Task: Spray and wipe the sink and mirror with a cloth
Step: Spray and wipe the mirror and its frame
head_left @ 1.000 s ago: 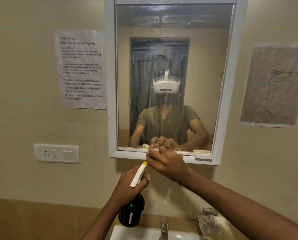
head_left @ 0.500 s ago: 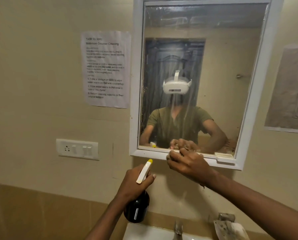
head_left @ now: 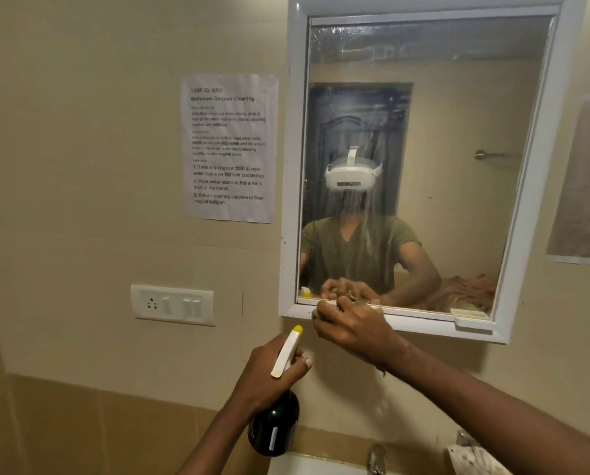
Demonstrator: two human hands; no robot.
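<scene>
A white-framed mirror (head_left: 458,97) hangs on the beige wall, its glass streaked with wet runs. My right hand (head_left: 351,329) presses a brownish cloth (head_left: 358,301) against the mirror's bottom left edge; the cloth is mostly hidden under my fingers. Just below and to the left, my left hand (head_left: 269,375) grips a dark spray bottle (head_left: 274,428) with a white trigger and yellow nozzle, held upright. A strip of the white sink (head_left: 307,466) shows at the bottom edge.
A metal tap (head_left: 377,459) stands behind the sink. A printed instruction sheet (head_left: 230,149) and a white switch plate (head_left: 173,305) are on the wall left of the mirror. A drawing on paper (head_left: 584,186) hangs at the right. A small white soap holder (head_left: 471,455) sits low right.
The view has swung left, so the mirror sits further right in frame. My right hand stays with the cloth at the mirror's bottom edge, and my left hand still holds the bottle.
</scene>
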